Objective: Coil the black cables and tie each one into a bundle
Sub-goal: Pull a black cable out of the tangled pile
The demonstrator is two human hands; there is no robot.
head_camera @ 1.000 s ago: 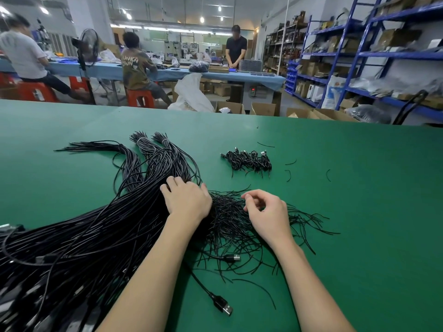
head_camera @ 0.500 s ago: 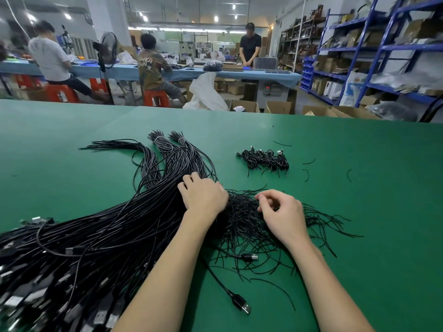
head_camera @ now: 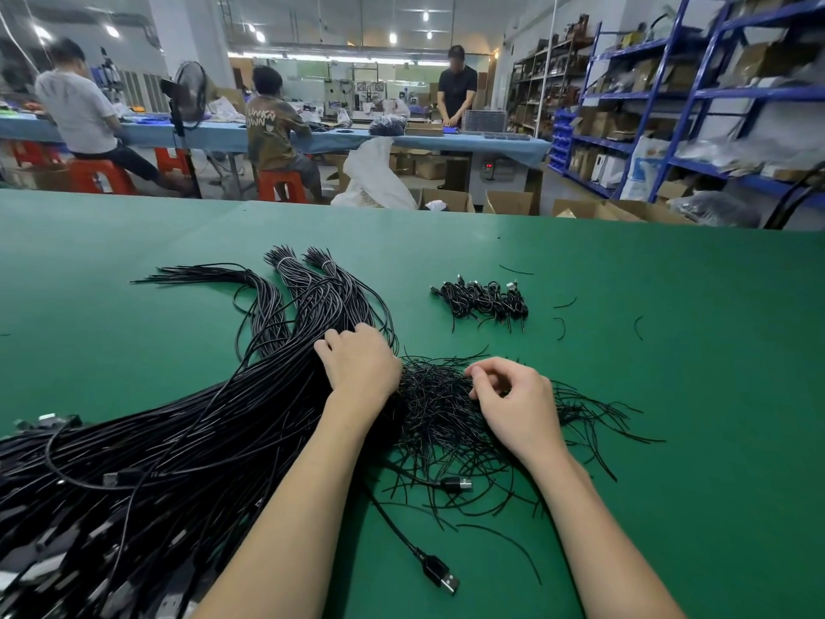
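Note:
A big sheaf of long black cables [head_camera: 187, 440] lies across the left of the green table [head_camera: 669, 395], USB plugs toward the near left edge. My left hand [head_camera: 359, 364] rests palm down on the sheaf, fingers curled into the strands. A tangled heap of thin black twist ties [head_camera: 442, 413] lies right of it. My right hand [head_camera: 513, 397] sits on that heap, thumb and fingers pinching at ties. A row of several small coiled, tied bundles [head_camera: 484, 299] lies farther back. Two loose cables end in USB plugs [head_camera: 442, 578] near my forearms.
A few stray ties [head_camera: 563, 314] lie on the table to the right. Beyond the table's far edge are cardboard boxes [head_camera: 509, 202], blue shelving [head_camera: 696, 105] at right, and people seated and standing at a blue workbench [head_camera: 312, 136].
Both hands stay on the cables and the tie heap. The right fingers have curled a little tighter on the ties. The view has shifted slightly.

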